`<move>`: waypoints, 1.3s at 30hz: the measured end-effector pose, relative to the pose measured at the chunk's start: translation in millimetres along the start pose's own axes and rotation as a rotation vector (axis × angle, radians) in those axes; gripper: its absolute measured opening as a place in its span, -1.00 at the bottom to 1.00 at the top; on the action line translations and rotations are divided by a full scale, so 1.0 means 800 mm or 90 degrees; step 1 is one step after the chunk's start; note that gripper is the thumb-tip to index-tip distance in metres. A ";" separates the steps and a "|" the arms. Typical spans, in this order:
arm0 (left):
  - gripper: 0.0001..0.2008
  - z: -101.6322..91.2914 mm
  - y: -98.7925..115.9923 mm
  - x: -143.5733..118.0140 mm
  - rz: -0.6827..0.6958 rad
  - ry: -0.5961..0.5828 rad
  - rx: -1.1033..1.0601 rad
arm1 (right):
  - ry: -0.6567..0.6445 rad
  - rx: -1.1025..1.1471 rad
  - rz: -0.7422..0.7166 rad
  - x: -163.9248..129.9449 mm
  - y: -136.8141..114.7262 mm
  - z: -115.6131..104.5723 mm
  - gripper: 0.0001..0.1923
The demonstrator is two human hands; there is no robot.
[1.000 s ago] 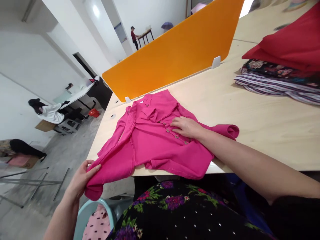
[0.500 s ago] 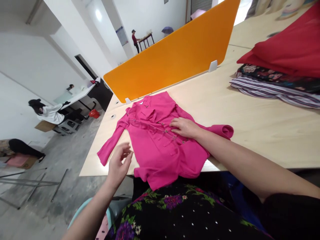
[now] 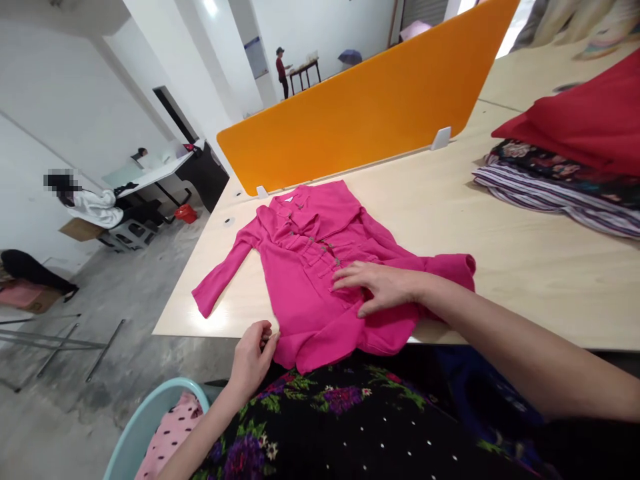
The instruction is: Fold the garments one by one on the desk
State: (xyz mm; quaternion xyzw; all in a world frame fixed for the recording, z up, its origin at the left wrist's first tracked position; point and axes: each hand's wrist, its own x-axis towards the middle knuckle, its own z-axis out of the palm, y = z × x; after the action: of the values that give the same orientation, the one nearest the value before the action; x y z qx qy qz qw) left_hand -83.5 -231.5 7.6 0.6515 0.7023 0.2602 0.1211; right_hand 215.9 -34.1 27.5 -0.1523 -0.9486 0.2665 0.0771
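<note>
A bright pink button-front shirt (image 3: pixel 305 293) lies front up on the wooden table, its collar toward the orange divider and its hem over the near edge. One sleeve stretches out to the left; the other runs right, partly behind my forearm. My left hand (image 3: pixel 255 353) is at the shirt's lower left corner, thumb and fingers closed together on the hem edge. Palm down on the lower right front, below the buttons, my right hand (image 3: pixel 377 283) rests with its fingers apart.
An orange divider (image 3: pixel 360 107) stands along the table's (image 3: pixel 525 287) back. At right is a clothing stack with a red garment (image 3: pixel 575 120) above floral and striped ones. A light blue tub (image 3: pixel 135 427) holds pink dotted cloth at lower left. People are in the background.
My left hand has moved down and right to the shirt's lower corner, its fingers closing. My right hand has slid toward the hem, and the fabric around the buttons lies flatter.
</note>
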 end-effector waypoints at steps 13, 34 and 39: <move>-0.79 -0.026 0.007 0.019 -0.069 -0.004 -0.225 | 0.160 0.098 -0.064 0.043 -0.097 0.016 -0.84; -0.67 0.038 0.061 0.057 0.156 -0.077 -0.077 | 0.469 0.242 0.276 0.125 0.060 0.022 -0.82; -0.57 0.010 0.010 0.005 0.053 -0.309 -0.233 | 0.458 0.451 0.188 0.122 0.056 0.021 -0.77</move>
State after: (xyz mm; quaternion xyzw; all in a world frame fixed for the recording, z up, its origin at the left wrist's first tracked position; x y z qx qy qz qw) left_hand -72.8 -225.5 5.7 0.6900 0.5674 0.2240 0.3897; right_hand 131.0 26.3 -3.6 -0.3311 -0.6824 0.5098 0.4060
